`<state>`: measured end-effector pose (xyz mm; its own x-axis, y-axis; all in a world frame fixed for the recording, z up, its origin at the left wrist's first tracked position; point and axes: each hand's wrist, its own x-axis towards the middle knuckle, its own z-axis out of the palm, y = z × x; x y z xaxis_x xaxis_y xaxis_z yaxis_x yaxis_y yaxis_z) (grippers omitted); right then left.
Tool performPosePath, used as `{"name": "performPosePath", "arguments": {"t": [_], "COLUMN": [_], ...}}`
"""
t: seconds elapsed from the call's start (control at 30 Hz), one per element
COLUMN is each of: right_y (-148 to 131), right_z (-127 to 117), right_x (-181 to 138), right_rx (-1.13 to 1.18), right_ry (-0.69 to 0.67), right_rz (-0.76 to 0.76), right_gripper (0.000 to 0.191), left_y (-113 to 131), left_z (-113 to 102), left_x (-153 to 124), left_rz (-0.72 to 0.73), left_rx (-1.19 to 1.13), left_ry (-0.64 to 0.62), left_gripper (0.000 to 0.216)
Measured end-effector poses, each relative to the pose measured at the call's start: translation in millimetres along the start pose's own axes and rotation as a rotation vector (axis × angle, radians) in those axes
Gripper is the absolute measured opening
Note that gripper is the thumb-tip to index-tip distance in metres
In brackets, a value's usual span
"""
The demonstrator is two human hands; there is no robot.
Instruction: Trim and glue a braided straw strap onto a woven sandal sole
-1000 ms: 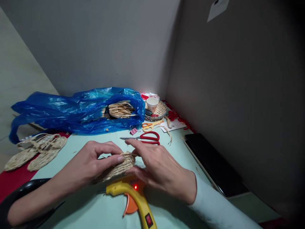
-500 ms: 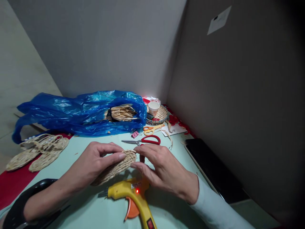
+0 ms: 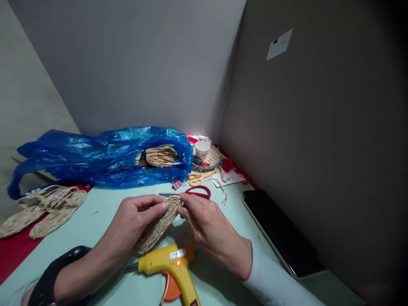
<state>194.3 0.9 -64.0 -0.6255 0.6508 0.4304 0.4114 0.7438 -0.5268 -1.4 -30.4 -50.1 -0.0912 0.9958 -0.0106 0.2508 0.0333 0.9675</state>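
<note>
A woven straw sandal sole (image 3: 158, 231) is held up at a tilt over the table, between my two hands. My left hand (image 3: 135, 221) grips its left side, thumb on the near face and fingers behind. At its rounded upper end, my right hand (image 3: 207, 223) pinches the rim with thumb and forefinger. Just below lies a yellow glue gun (image 3: 168, 263) with an orange trigger and a lit light, its nozzle pointing left. Behind my hands lie red-handled scissors (image 3: 198, 192), their blades partly hidden by the sole and my fingers.
At left rests a pair of woven sandals (image 3: 47, 208) on red cloth. A blue plastic bag (image 3: 79, 157) holding a straw bundle (image 3: 161, 156) lies along the wall. A paper cup (image 3: 202, 148), orange scissors (image 3: 199, 177) and a pink binder clip (image 3: 176, 183) stand behind; a black tablet-like device (image 3: 283, 233) lies right.
The sole has turned steeper, its lower end swinging down and right. My right thumb and fingers have closed in on its rim. The whole view has shifted slightly.
</note>
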Motion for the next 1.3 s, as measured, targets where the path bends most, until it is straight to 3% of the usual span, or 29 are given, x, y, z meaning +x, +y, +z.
{"name": "performPosePath", "arguments": {"t": [0.17,0.37,0.67,0.93,1.3], "right_y": [4.5,5.8,19.0,14.8,4.4], "right_z": [1.7,3.6,0.0,-13.9,-12.5], "right_x": [-0.1,0.5,2.5,8.5,6.0], "right_rx": [-0.01,-0.048,0.01,0.13,0.159], "right_ry": [-0.016,-0.035,-0.011,0.105,0.058], "right_rz": [-0.02,-0.017,-0.069,0.036,0.166], "right_gripper": [0.02,0.031,0.066,0.028,0.023], "left_y": [-3.0,6.0,31.9,35.1,30.8], "left_z": [-0.2,5.6,12.4,19.8,33.4], "left_x": [1.0,1.2,18.8,30.9,34.0], "left_rz": [0.056,0.21,0.301,0.223,0.126], "left_rx": [0.033,0.172,0.275,0.098,-0.046], "left_ry": [-0.086,-0.113,-0.1,0.054,0.099], "left_gripper": [0.031,0.019,0.018,0.023,0.032]}}
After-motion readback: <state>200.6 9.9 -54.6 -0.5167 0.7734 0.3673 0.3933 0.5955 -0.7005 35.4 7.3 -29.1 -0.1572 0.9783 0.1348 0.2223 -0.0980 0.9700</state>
